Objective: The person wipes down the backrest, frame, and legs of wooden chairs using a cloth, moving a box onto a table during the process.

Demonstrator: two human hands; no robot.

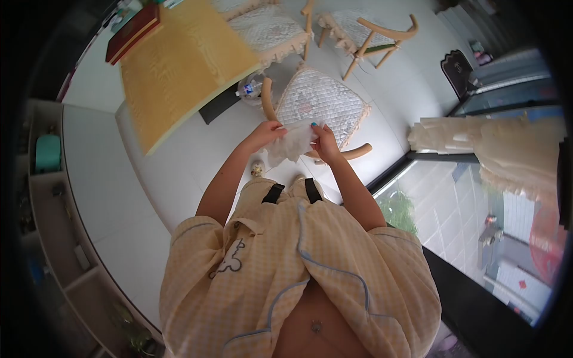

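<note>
Item, nearest the camera: one pale yellow checked shirt [256,286], blue piping, worn by the person.

Item: one thin white cloth or tissue [287,146], crumpled, hanging between the hands in front of the body. Left hand [266,135] pinches one side; right hand [324,145], with teal nails, grips the other. Cloth overlaps the near edge of a chair with a quilted seat [319,101] in view; contact cannot be told.

Desk [185,59]: yellow wood-grain top, upper left; dark red book or case [133,34] at its far left corner. Beside its near edge, low down: clear plastic with a bottle [248,89], next to a black flat-sided object [221,105].

Room: pale tiled floor [400,98]; two further cushioned chairs [373,37] beyond. Left, open shelving [52,206] holding a teal box [48,153]. Right, cream ruffled curtain [483,143] beside glass panes [436,197], greenery [399,212] visible through them.
</note>
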